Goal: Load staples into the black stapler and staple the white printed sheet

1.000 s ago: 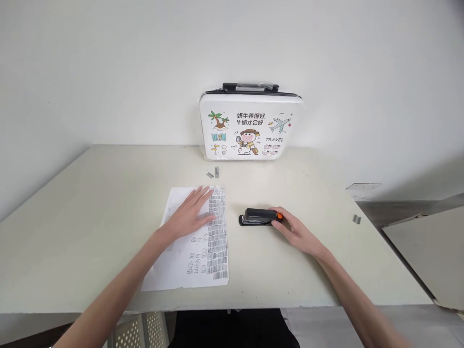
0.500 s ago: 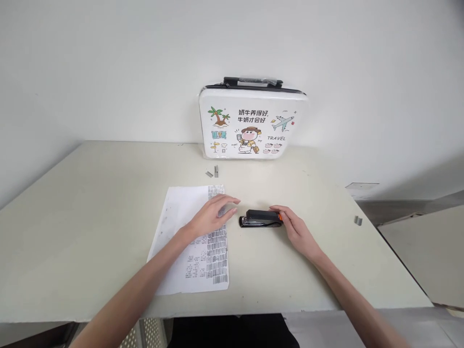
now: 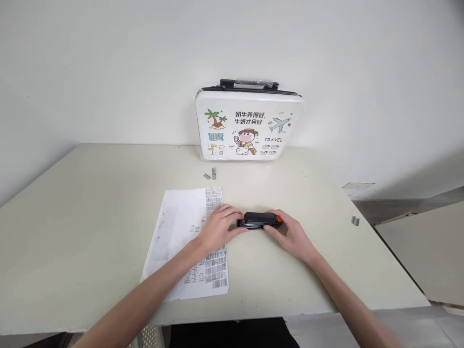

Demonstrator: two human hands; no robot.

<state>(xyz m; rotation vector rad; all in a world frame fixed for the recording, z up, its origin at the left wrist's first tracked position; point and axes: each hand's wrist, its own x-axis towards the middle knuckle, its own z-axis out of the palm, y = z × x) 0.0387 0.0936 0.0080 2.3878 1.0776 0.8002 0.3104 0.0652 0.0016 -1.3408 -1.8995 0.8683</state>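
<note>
A black stapler point(image 3: 259, 217) with an orange patch at its rear lies crosswise on the table, its front end pointing left. My left hand point(image 3: 220, 227) reaches over the sheet of paper point(image 3: 177, 208) and pinches the stapler's front end between thumb and fingers. At the rear end, my right hand point(image 3: 294, 237) is closed on the stapler, thumb on the near side and fingers on the far side. The paper is printed with dense dark marks down its right edge, and my left forearm covers part of it.
A white cartoon-printed case point(image 3: 250, 125) with a black handle stands against the wall behind. Small strips of staples point(image 3: 213, 173) lie beyond the paper, and another staple piece point(image 3: 355, 221) is near the table's right edge.
My left hand has moved right from above the paper onto the stapler's front end. My right thumb has shifted forward along the stapler's near side. The view has shifted slightly.
</note>
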